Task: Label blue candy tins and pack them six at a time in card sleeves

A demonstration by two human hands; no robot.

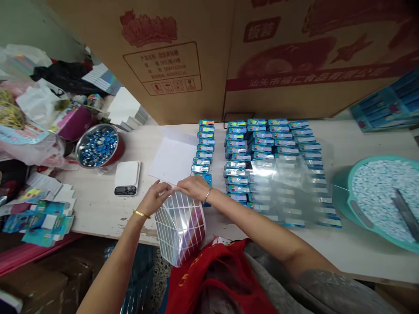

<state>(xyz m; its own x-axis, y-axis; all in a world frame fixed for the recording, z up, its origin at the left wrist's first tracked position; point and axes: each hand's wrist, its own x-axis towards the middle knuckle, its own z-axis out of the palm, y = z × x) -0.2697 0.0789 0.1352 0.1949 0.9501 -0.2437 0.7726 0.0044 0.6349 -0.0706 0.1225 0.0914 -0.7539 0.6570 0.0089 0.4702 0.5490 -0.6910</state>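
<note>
My left hand (154,197) and my right hand (194,187) are close together, each pinching the top edge of a transparent plastic sheet with a white grid (180,226). The sheet hangs down over the table's front edge, and pink and red show through its lower right part. Right behind my right hand stands a column of small blue boxes (205,148). Several more columns of blue boxes (262,141) stand to the right, partly covered by loose transparent plastic sheets (284,179). A sheet of white paper (173,152) lies beyond my hands.
Large cardboard cartons (196,56) wall off the back. On the left are a small white scale (127,178), a metal bowl of blue wrapped pieces (99,146) and flattened blue cartons (49,218). A teal basin of small white packets (386,187) stands right.
</note>
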